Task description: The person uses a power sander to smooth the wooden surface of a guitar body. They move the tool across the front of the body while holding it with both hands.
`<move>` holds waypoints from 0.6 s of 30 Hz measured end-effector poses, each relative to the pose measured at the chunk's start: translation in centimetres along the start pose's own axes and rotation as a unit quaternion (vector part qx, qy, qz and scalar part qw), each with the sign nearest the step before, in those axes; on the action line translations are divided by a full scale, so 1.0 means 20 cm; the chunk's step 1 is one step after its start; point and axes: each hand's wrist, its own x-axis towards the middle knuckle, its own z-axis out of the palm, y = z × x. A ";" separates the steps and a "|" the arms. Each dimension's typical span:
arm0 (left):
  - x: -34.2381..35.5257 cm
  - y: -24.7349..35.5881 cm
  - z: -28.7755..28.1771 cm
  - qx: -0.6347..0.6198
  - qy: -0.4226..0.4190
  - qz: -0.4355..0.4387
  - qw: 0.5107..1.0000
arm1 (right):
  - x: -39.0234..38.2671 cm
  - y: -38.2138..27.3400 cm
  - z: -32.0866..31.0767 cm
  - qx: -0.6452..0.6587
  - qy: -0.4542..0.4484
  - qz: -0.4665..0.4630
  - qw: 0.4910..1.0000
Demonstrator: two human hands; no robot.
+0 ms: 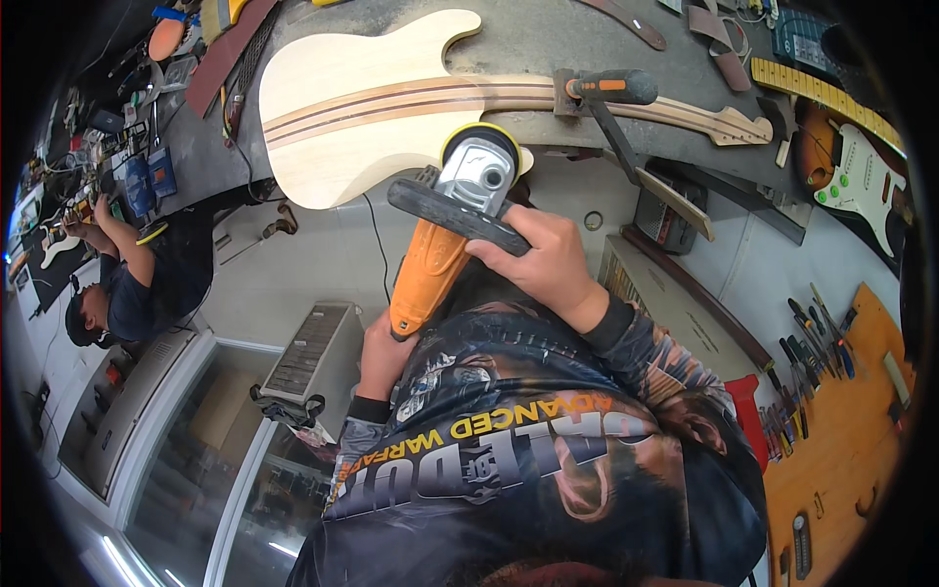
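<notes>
Sander (pixel 445 240) was held before an unpainted guitar (pixel 352 83) on the bench (pixel 553 39)

Its round, yellow-rimmed pad (pixel 479 130) overlapped the guitar's near edge in view; whether they touched could not be told. The right hand (pixel 550 256) was curled closed around one end of the sander's black crossbar (pixel 440 204). The left hand (pixel 382 354) was at the orange rear end, its fingers mostly hidden, so how far they closed could not be told. A clamp (pixel 616 87) sat on the guitar's neck (pixel 675 112). Another guitar (pixel 866 186) lay farther right; a person (pixel 161 279) in a dark cap was at far left.
</notes>
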 end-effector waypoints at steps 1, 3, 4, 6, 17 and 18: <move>0.01 0.02 -0.01 0.000 0.000 0.001 1.000 | 0.02 -0.01 0.01 0.007 0.009 -0.005 1.000; 0.02 0.05 -0.03 0.007 0.001 -0.023 1.000 | 0.03 -0.03 0.01 -0.001 -0.001 -0.004 1.000; 0.02 0.06 -0.04 0.007 0.003 -0.022 1.000 | 0.04 -0.03 0.01 -0.007 -0.011 -0.004 1.000; 0.03 0.07 -0.05 0.020 0.002 -0.017 1.000 | 0.01 -0.01 0.00 -0.004 -0.007 0.001 1.000; 0.03 0.05 -0.05 0.020 0.001 -0.016 1.000 | -0.01 -0.01 0.01 -0.012 -0.002 -0.009 1.000; 0.03 0.05 -0.05 0.021 0.004 -0.030 0.999 | -0.02 -0.01 0.02 -0.010 -0.002 -0.011 1.000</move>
